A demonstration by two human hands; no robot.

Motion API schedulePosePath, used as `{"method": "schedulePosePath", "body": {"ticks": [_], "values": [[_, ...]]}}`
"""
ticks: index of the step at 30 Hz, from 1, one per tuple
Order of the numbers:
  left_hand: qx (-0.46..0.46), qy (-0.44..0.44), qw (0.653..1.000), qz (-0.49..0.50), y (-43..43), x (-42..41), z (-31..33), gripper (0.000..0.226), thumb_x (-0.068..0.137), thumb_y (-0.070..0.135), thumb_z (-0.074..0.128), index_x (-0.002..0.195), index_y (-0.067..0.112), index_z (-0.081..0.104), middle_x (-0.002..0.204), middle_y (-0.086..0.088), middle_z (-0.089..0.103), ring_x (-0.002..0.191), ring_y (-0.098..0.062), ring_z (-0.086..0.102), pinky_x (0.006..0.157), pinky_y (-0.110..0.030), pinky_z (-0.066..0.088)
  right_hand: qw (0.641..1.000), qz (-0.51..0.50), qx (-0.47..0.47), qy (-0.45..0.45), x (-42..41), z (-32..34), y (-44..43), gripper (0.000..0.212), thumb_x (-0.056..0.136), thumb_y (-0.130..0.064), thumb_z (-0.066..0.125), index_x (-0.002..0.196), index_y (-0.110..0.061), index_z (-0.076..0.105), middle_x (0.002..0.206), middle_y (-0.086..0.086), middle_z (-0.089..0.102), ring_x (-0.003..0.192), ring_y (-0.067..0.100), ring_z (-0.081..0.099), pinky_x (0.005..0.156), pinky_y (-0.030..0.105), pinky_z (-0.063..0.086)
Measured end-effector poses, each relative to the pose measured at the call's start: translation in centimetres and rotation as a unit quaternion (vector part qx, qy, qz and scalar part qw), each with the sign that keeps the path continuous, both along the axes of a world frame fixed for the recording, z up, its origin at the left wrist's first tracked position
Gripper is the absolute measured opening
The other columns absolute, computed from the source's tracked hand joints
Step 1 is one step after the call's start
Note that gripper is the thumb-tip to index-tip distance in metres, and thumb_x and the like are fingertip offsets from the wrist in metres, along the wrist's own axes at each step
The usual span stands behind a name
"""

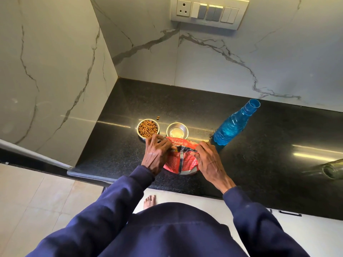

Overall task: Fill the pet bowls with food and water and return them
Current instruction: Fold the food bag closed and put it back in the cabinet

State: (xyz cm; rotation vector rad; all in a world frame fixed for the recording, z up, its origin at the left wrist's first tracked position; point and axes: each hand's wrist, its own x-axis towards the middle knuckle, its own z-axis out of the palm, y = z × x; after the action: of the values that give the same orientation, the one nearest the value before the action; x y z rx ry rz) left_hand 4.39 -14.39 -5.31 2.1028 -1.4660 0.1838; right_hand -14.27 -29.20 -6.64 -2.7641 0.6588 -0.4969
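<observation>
Two small steel bowls stand side by side on the black counter (pixel 120 145). The left bowl (pixel 148 128) is heaped with brown kibble. The right bowl (pixel 177 131) looks shiny inside; I cannot tell whether it holds water. In front of them stands a red puppy-food bag (pixel 182 160). My left hand (pixel 156 154) pinches the bag's top left corner and my right hand (pixel 208 160) grips its top right edge. A blue plastic bottle (pixel 233 125) with no cap stands to the right of the bowls.
A few kibble pieces (pixel 158 118) lie loose behind the left bowl. A clear glass bottle (pixel 332 170) lies at the counter's right edge. Marble walls close the left side and back, with a switch panel (pixel 209 12) above. A bare foot (pixel 150 201) shows below the counter edge.
</observation>
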Motion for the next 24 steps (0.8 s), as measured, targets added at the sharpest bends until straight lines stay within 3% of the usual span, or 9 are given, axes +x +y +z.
{"method": "schedulePosePath", "body": {"ticks": [4, 8, 10, 13, 16, 19, 21, 23, 24], "values": [[-0.009, 0.042, 0.999, -0.012, -0.9, 0.6, -0.6, 0.006, 0.088, 0.012, 0.071, 0.083, 0.010, 0.072, 0.085, -0.006, 0.075, 0.080, -0.028, 0.061, 0.073, -0.044, 0.054, 0.995, 0.007, 0.090, -0.034, 0.6, -0.5, -0.2, 0.014, 0.099, -0.007, 0.061, 0.112, -0.012, 0.060, 0.108, 0.009, 0.065, 0.099, 0.025, 0.061, 0.087, 0.047, 0.050], [-0.002, 0.094, 0.996, 0.001, -1.6, 1.2, -0.9, 0.013, 0.090, 0.018, 0.071, 0.081, 0.009, 0.076, 0.082, -0.007, 0.075, 0.078, -0.026, 0.060, 0.075, -0.042, 0.048, 0.974, 0.008, 0.219, -0.061, 1.2, -0.1, -0.7, 0.039, 0.108, -0.049, 0.032, 0.129, -0.024, 0.053, 0.121, 0.003, 0.063, 0.109, 0.014, 0.059, 0.097, 0.038, 0.046], [0.001, 0.149, 0.989, 0.007, -1.9, 1.4, -0.9, 0.010, 0.088, 0.017, 0.076, 0.083, 0.008, 0.078, 0.083, -0.007, 0.076, 0.080, -0.020, 0.055, 0.077, -0.038, 0.043, 0.966, 0.023, 0.248, -0.077, 1.2, -0.1, -1.2, 0.046, 0.107, -0.052, 0.029, 0.130, -0.024, 0.056, 0.122, 0.003, 0.063, 0.110, 0.018, 0.061, 0.094, 0.044, 0.052], [0.006, 0.247, 0.969, 0.023, -2.1, 1.9, -0.8, 0.012, 0.085, 0.020, 0.080, 0.087, 0.008, 0.081, 0.083, -0.008, 0.076, 0.081, -0.019, 0.053, 0.075, -0.037, 0.043, 0.965, 0.059, 0.244, -0.076, 1.0, -0.6, -1.8, 0.036, 0.109, -0.036, 0.036, 0.135, -0.026, 0.059, 0.117, 0.003, 0.058, 0.108, 0.021, 0.059, 0.090, 0.046, 0.054], [0.026, 0.330, 0.942, 0.050, -2.3, 2.2, -0.6, 0.013, 0.083, 0.023, 0.082, 0.088, 0.011, 0.082, 0.087, -0.006, 0.076, 0.090, -0.027, 0.060, 0.082, -0.042, 0.049, 0.981, 0.068, 0.177, -0.050, 0.4, -1.8, -2.0, 0.042, 0.107, -0.010, 0.047, 0.145, -0.025, 0.054, 0.135, 0.004, 0.049, 0.124, 0.023, 0.049, 0.103, 0.048, 0.051], [0.021, 0.362, 0.931, 0.042, -2.3, 2.2, -0.7, 0.009, 0.083, 0.024, 0.082, 0.084, 0.015, 0.080, 0.086, 0.006, 0.072, 0.092, -0.018, 0.062, 0.088, -0.041, 0.048, 0.981, 0.085, 0.171, -0.031, -0.2, -2.2, -2.4, 0.045, 0.108, -0.021, 0.041, 0.151, -0.026, 0.048, 0.158, -0.002, 0.039, 0.144, 0.017, 0.035, 0.118, 0.051, 0.036], [-0.006, 0.377, 0.925, 0.039, -2.1, 2.1, -1.0, 0.006, 0.082, 0.021, 0.083, 0.087, 0.019, 0.079, 0.092, 0.012, 0.064, 0.092, 0.000, 0.058, 0.088, -0.026, 0.048, 0.975, 0.095, 0.200, -0.007, -0.5, -2.1, -2.8, 0.050, 0.108, -0.028, 0.039, 0.158, -0.029, 0.037, 0.166, -0.006, 0.027, 0.153, 0.014, 0.025, 0.123, 0.052, 0.029], [-0.028, 0.404, 0.913, 0.050, -2.1, 2.1, -1.0, 0.015, 0.082, 0.016, 0.083, 0.096, 0.020, 0.079, 0.108, 0.003, 0.059, 0.100, 0.009, 0.056, 0.089, -0.011, 0.048, 0.972, 0.110, 0.208, 0.024, -1.0, -2.1, -2.8, 0.062, 0.106, -0.042, 0.043, 0.163, -0.030, 0.020, 0.170, -0.008, 0.014, 0.156, 0.014, 0.018, 0.123, 0.052, 0.031], [-0.027, 0.415, 0.908, 0.048, -2.1, 2.2, -1.1, 0.020, 0.083, 0.015, 0.082, 0.102, 0.017, 0.079, 0.115, -0.003, 0.059, 0.106, 0.005, 0.056, 0.094, -0.013, 0.048, 0.970, 0.117, 0.210, 0.038, -1.2, -2.3, -2.6, 0.072, 0.103, -0.050, 0.047, 0.164, -0.030, 0.013, 0.171, -0.008, 0.009, 0.157, 0.014, 0.016, 0.122, 0.052, 0.033]]}}
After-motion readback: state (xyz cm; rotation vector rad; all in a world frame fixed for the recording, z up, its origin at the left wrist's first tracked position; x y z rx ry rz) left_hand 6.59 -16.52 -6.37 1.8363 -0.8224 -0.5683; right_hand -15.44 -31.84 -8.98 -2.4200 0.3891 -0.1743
